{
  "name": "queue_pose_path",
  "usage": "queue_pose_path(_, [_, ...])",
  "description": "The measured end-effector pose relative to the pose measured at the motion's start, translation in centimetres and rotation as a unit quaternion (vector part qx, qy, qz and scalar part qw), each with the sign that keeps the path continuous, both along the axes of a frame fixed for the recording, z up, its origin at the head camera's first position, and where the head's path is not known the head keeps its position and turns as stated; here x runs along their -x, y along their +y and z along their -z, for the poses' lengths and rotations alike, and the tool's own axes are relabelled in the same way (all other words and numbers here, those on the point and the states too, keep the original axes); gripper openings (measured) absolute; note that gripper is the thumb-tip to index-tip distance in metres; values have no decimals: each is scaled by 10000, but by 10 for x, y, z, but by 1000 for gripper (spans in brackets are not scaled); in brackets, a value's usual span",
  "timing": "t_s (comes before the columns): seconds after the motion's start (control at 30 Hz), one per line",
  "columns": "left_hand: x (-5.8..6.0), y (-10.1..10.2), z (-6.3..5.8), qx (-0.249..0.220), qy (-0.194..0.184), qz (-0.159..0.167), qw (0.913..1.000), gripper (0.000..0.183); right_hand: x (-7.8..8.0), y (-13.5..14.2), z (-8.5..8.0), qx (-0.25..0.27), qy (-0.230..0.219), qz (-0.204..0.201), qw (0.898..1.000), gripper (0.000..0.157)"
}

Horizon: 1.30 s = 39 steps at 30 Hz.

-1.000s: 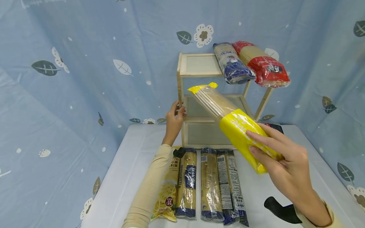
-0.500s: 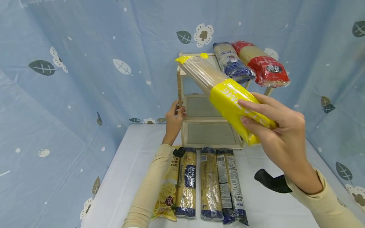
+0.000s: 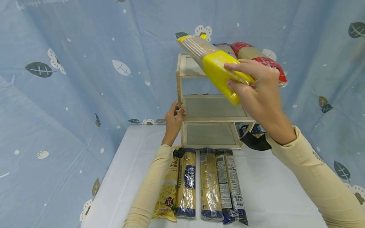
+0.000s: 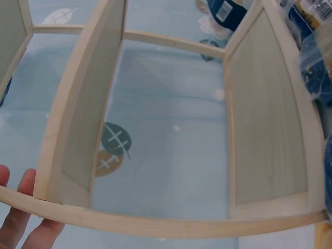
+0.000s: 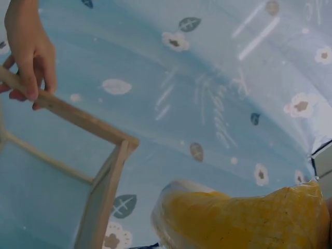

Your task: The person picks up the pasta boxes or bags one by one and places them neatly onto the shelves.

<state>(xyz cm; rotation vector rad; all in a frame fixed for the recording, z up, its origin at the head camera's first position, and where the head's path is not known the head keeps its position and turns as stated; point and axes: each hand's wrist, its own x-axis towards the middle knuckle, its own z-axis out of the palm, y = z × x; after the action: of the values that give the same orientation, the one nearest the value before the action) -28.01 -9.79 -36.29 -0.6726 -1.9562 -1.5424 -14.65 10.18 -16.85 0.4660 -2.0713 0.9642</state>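
The right hand [image 3: 261, 87] is clamped on the near end of a long yellow-and-clear plastic noodle pack [image 3: 216, 65], its long axis slanting away to the left, seen across the top shelf [image 3: 194, 76] of a pale wooden rack [image 3: 218, 119]; touching or not, I cannot tell. The left hand [image 3: 173, 122] grips the rack's left post [image 3: 178, 85]. On this shelf lie a red-and-clear plastic noodle pack [image 3: 248, 52] and one transparent pack [image 3: 226, 48], partly hidden.

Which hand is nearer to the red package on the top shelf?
Right. The right hand, gripping the yellow package, appears in front of the red package; the left hand holds the rack's left post, lower, farther away.
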Motion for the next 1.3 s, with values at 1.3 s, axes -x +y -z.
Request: queue_pose_path(1.3, [-7,5,1,78,104,254,9996,28,110,-59,-24,-2481,-2501,2105,9119,25])
